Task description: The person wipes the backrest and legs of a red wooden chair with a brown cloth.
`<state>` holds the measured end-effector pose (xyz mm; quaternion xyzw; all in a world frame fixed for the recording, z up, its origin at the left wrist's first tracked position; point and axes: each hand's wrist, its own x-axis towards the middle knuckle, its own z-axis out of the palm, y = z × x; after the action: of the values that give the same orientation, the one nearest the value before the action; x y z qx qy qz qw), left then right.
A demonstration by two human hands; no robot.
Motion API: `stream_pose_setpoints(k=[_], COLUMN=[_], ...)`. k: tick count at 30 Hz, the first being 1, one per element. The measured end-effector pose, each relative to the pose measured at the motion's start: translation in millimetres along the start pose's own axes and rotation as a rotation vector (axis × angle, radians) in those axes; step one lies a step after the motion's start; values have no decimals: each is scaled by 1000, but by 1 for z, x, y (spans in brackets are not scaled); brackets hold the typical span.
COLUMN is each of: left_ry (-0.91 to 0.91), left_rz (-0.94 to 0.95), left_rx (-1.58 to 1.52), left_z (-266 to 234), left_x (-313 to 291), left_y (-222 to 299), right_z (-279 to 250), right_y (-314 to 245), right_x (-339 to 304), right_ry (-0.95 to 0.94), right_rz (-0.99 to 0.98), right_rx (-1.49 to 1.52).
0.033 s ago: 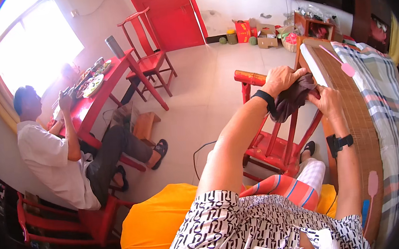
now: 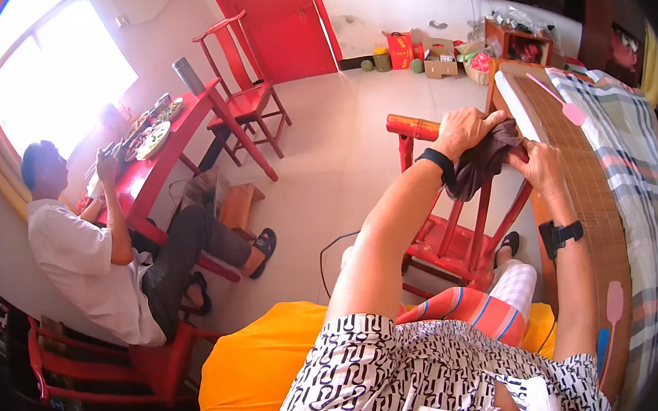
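A dark brown cloth (image 2: 482, 165) is bunched over the top rail of a red wooden chair (image 2: 455, 245) in front of me. My left hand (image 2: 463, 131) presses the cloth from above, its fingers closed round the rail. At the rail's right part, my right hand (image 2: 541, 165) pinches the cloth's other side. The rail's left end, worn to an orange tone, sticks out bare past my left hand. What lies under the cloth is hidden.
A bed (image 2: 579, 207) with a woven mat and plaid bedding runs along my right, with a pink fly swatter (image 2: 573, 114) on it. To the left a person (image 2: 87, 258) sits eating at a red table (image 2: 140, 192). Another red chair (image 2: 248, 99) stands by the door.
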<state>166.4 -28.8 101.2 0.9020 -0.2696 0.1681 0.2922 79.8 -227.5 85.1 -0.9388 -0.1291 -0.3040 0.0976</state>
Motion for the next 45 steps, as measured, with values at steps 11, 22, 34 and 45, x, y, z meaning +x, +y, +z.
stream_pose_setpoints(k=[11, 22, 34, 45], left_ry=[72, 50, 148, 121], left_rz=[-3, -1, -86, -50], left_rx=[10, -85, -107, 41], left_z=[0, -10, 5, 5], left_x=[-14, -27, -5, -14], left_y=[3, 5, -8, 5], right_z=[-11, -33, -2, -33], right_y=[-7, -36, -58, -32], right_x=[-2, 39, 35, -4], right_ry=[-70, -166, -232, -58], right_rz=[-36, 40, -38, -98], right_rx=[54, 999, 590, 429])
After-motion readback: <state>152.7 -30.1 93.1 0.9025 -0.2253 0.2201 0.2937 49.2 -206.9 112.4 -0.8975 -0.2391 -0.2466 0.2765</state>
